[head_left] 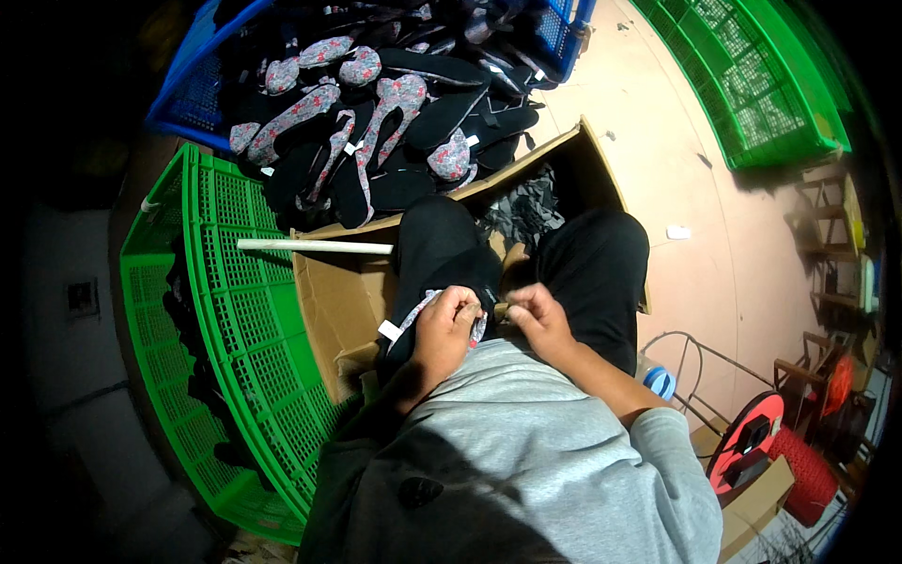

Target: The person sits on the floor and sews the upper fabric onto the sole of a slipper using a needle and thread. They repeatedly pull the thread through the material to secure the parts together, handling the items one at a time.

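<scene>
Seated handwork over an open cardboard box (329,305), viewed from the worker's head. Nearest, on the near side of the box, is the worker's grey shirt (526,432). Just in front of it, above the near edge of the box, the left hand (445,329) grips a black-and-floral fabric piece (412,315), thumb and fingers closed on it; a white label (389,330) projects on its outer side. The piece lies against the left thigh, which probably steadies it. The right hand (542,320) is held near it, fingers curled and thumb drawn toward them; whether it pinches anything fine cannot be told. The hands sit close together, presumably so that both can reach one small part.

The black-trousered knees (592,254) overlap the box, whose position between and beneath them would suit catching offcuts; crumpled dark scraps (526,207) lie inside. A pale stick (315,247) crosses its left edge, its purpose unclear. Left of the box, a green crate (254,329) stands within arm's reach.

Beyond the box, a heap of similar floral-and-black pieces (442,117) rises inside and over a blue crate (193,103), apparently kept close for easy access. Right of the box are a blue roll (660,383) and a red disc (747,442); farther, beyond its right corner, stands another green crate (752,94).
</scene>
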Tool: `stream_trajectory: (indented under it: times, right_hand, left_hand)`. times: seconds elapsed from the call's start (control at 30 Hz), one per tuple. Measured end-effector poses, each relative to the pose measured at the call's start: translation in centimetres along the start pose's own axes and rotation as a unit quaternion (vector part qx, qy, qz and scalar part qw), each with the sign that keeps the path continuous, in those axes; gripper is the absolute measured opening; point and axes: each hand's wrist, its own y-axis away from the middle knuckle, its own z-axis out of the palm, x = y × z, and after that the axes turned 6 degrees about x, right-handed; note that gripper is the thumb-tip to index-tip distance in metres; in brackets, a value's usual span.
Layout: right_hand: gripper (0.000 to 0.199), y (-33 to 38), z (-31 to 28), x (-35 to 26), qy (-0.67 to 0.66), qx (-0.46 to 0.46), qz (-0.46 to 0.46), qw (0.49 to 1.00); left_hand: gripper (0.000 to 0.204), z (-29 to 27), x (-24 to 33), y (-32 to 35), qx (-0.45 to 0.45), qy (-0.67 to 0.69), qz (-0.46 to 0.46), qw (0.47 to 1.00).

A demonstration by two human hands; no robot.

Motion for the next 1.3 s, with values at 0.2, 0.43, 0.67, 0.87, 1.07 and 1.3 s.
stream_trajectory:
  times: [0.2, 0.43, 0.67, 0.87, 1.07, 1.3]
  right_hand:
    - [0.059, -2.9, -2.1, 1.2, 0.181, 0.033, 0.080, 0.980]
    - [0.024, -5.5, -3.7, -1.3, 0.072, 0.099, 0.084, 0.989]
    - [0.027, -6.4, -2.7, -2.0, 0.032, 0.077, 0.158, 0.984]
    - [0.025, -6.0, 1.5, -0.7, 0.009, 0.031, 0.240, 0.970]
    - [0.015, -5.7, 1.8, -2.2, -0.073, 0.038, 0.336, 0.938]
    - [0.019, -4.8, 0.9, -2.0, -0.130, 0.042, 0.320, 0.938]
  left_hand:
    - [0.001, -1.6, 1.8, -2.6, 0.079, -0.020, 0.065, 0.995]
    - [0.006, -2.4, 2.2, -6.4, 0.114, -0.130, 0.188, 0.967]
    - [0.006, -1.7, 1.7, -10.3, 0.110, -0.155, 0.242, 0.951]
    - [0.016, -1.5, 1.1, -13.0, -0.004, -0.198, 0.277, 0.940]
    - [0.002, -6.5, 1.3, -13.3, 0.078, -0.229, 0.230, 0.942]
    - [0.010, -10.5, -1.4, -8.4, -0.055, -0.076, -0.079, 0.992]
